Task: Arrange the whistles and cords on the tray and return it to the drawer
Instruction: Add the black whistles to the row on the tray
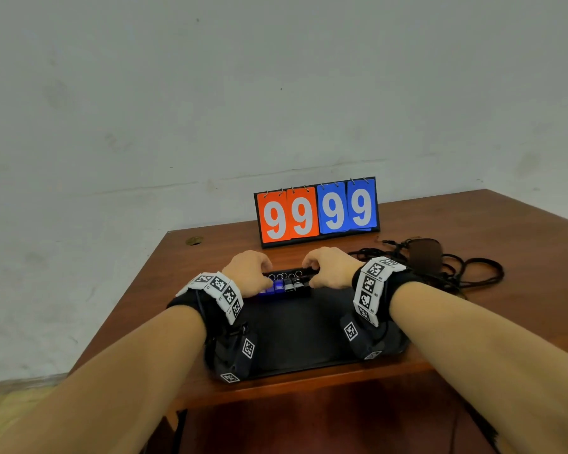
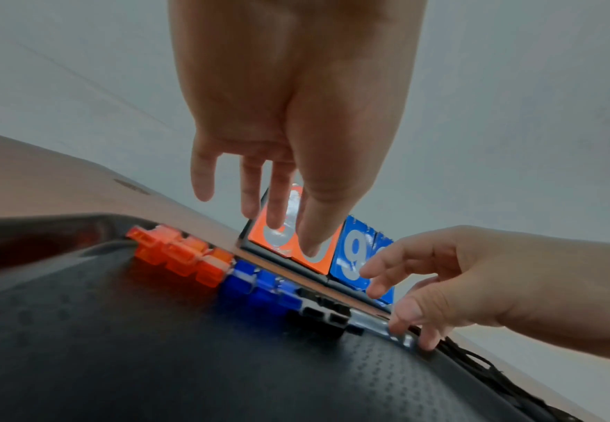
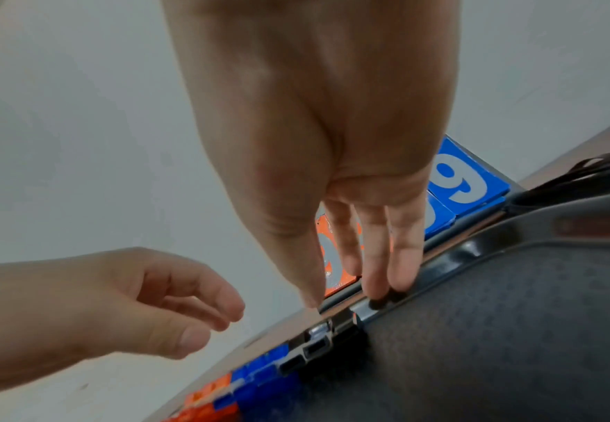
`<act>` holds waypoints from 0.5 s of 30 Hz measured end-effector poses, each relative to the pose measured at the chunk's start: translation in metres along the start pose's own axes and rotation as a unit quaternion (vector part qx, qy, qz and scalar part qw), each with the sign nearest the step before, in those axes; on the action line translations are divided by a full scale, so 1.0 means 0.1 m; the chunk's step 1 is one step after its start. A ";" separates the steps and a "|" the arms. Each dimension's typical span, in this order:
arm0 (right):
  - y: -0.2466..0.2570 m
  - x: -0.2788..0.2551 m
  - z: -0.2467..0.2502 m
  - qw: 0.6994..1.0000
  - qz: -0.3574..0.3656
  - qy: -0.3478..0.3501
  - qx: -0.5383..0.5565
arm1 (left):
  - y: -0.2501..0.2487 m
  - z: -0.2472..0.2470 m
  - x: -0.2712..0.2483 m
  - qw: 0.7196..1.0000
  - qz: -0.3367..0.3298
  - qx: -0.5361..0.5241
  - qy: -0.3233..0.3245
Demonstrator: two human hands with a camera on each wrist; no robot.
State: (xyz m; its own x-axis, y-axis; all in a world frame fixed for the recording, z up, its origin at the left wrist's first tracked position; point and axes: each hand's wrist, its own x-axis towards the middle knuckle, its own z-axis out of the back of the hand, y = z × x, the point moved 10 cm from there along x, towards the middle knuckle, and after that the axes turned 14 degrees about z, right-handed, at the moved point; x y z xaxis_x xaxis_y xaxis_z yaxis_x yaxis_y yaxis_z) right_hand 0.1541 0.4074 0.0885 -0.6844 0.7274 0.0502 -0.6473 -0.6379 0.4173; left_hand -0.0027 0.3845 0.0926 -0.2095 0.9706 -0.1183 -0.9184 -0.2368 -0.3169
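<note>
whistles lined on tray | cords still on table | left hand grip loosely spread | right hand grip presses tray rim | drawer return pending

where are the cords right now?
Off the tray: in the head view the black cords lie in a tangled pile on the table, right of the right hand and the scoreboard.

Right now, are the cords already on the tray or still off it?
Off it. The black cords lie in a tangled heap on the wooden table, to the right of the black tray.
</note>
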 end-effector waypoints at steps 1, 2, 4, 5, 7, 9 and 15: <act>0.01 -0.07 0.08 1.000 -0.001 -0.006 0.002 | -0.09 0.04 -0.06 1.000 -0.010 0.001 -0.009; 0.01 -0.16 0.17 1.000 -0.004 -0.011 0.004 | -0.19 0.07 -0.12 1.000 -0.020 0.002 -0.019; 0.01 -0.35 0.39 1.000 -0.007 -0.025 0.011 | -0.41 0.13 -0.24 0.999 -0.037 -0.001 -0.028; 0.01 -0.45 0.50 0.999 -0.008 -0.036 0.014 | -0.51 0.14 -0.31 0.999 -0.045 -0.003 -0.029; 0.00 -0.67 0.70 0.998 -0.007 -0.064 0.011 | -0.75 0.14 -0.44 0.998 -0.062 -0.008 -0.031; -0.07 -0.90 0.84 0.996 -0.013 -0.093 0.011 | -0.98 0.13 -0.56 0.996 -0.081 -0.013 -0.035; -0.51 -1.71 1.04 0.987 -0.066 -0.149 0.016 | -1.68 -0.13 -0.89 0.992 -0.124 -0.027 -0.025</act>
State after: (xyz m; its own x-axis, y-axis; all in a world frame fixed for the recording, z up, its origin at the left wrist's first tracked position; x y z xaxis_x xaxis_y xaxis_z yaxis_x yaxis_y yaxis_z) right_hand 0.3388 0.3423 0.1535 -0.4634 0.8485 0.2555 -0.7104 -0.5281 0.4653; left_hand 0.1750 0.3379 0.1438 0.0022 0.9999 0.0154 -0.9251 0.0079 -0.3796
